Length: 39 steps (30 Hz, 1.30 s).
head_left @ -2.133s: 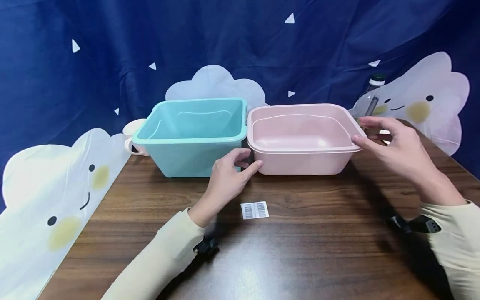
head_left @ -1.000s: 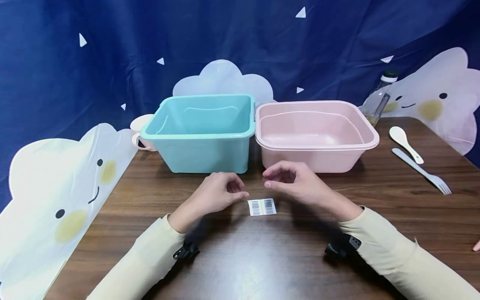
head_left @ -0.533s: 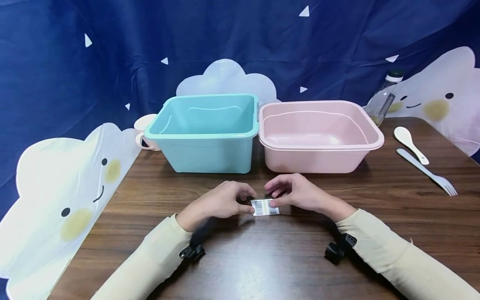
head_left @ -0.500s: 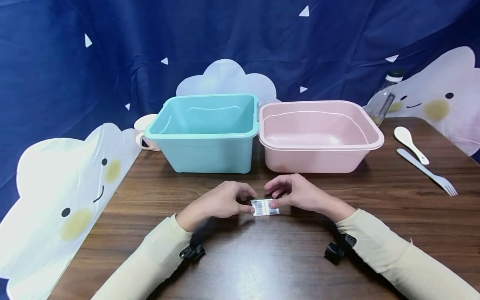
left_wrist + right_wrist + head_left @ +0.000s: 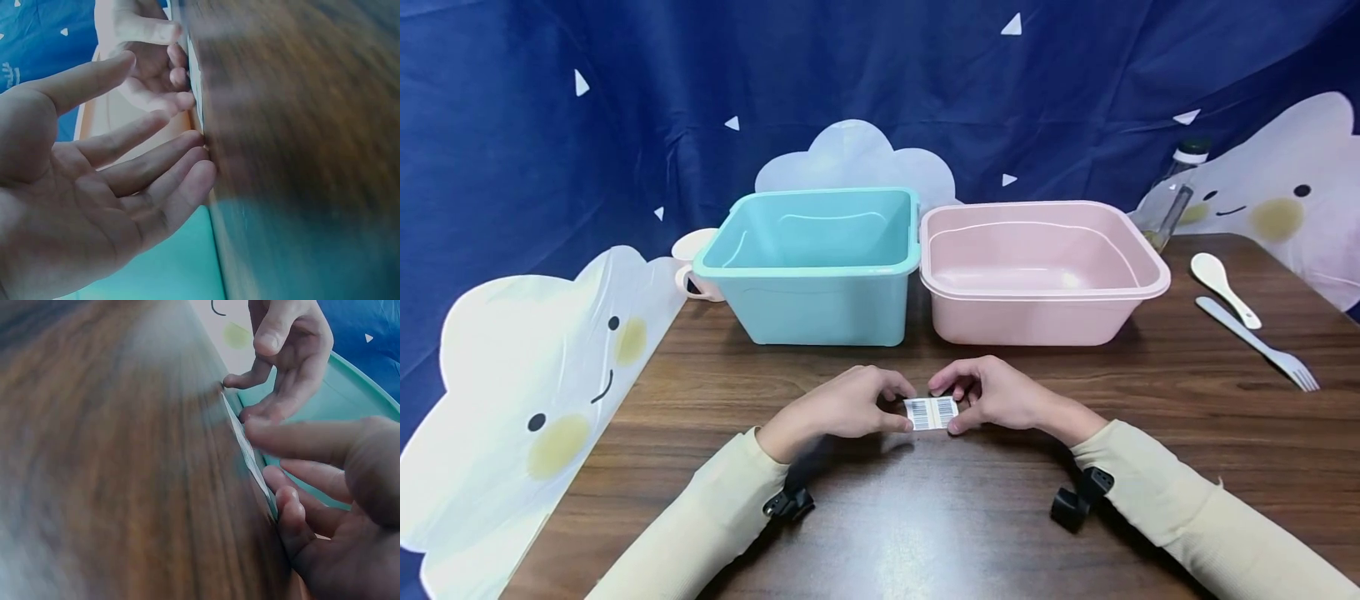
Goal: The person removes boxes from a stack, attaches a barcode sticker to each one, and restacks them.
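Note:
A small white label (image 5: pixel 930 413) printed with two barcodes lies flat on the brown wooden table (image 5: pixel 880 517). My left hand (image 5: pixel 852 402) is at its left side, thumb tip by the near left corner. On the opposite side, my right hand (image 5: pixel 1000 393) has its thumb at the near right corner and its index finger beyond the far edge. In the left wrist view the fingers of my left hand (image 5: pixel 119 169) are spread and relaxed, tips at the tabletop. Seen edge-on in the right wrist view, the label (image 5: pixel 247 450) runs beside my right fingertips.
Behind the hands stand a turquoise tub (image 5: pixel 820 308) and a pink tub (image 5: pixel 1022 321), side by side. A pale pink mug (image 5: pixel 696 250) is at far left. On the right lie a white spoon (image 5: pixel 1223 287) and a light fork (image 5: pixel 1255 342), with a glass bottle (image 5: pixel 1172 200) behind.
My right hand has left the pink tub's right rim, my left hand the gap between the tubs. Both have come down to the label. The spoon and fork now show fully.

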### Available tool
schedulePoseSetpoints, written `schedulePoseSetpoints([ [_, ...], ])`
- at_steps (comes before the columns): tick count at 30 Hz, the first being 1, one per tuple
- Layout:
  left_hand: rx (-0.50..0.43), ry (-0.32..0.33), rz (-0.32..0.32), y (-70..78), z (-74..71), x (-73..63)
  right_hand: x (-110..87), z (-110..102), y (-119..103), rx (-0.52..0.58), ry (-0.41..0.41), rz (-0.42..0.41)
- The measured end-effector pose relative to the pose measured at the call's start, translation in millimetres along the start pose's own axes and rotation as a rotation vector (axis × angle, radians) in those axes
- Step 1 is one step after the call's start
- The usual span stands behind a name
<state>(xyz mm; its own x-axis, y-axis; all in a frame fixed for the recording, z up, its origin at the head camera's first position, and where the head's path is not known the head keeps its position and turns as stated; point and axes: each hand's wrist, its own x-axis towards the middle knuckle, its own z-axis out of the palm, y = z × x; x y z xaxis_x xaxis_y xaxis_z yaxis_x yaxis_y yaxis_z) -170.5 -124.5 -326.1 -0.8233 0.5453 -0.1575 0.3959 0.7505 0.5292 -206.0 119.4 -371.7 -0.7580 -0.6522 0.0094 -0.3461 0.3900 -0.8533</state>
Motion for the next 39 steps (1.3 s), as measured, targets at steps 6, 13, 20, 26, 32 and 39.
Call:
schedulePoseSetpoints([
  [6,0.0,-0.009,0.002,1.2,-0.2,0.4,-0.5,2.0,0.5,-0.065,0.026,-0.021],
  [13,0.013,-0.016,0.01,1.2,-0.7,0.7,-0.5,2.4,0.4,-0.096,0.044,-0.019],
  [20,0.014,-0.017,0.02,-1.0,-1.3,0.7,1.8,3.5,-0.3,-0.089,0.053,-0.003],
  [26,0.019,-0.022,0.025,-1.0,-2.8,0.9,3.0,3.9,-2.4,-0.083,0.064,0.028],
  [32,0.019,-0.028,0.019,-0.1,-3.4,1.5,2.4,4.9,-3.1,-0.061,0.066,0.04],
  [39,0.013,-0.032,0.016,-0.7,-1.5,1.4,0.1,7.4,0.3,-0.083,0.051,-0.024],
])
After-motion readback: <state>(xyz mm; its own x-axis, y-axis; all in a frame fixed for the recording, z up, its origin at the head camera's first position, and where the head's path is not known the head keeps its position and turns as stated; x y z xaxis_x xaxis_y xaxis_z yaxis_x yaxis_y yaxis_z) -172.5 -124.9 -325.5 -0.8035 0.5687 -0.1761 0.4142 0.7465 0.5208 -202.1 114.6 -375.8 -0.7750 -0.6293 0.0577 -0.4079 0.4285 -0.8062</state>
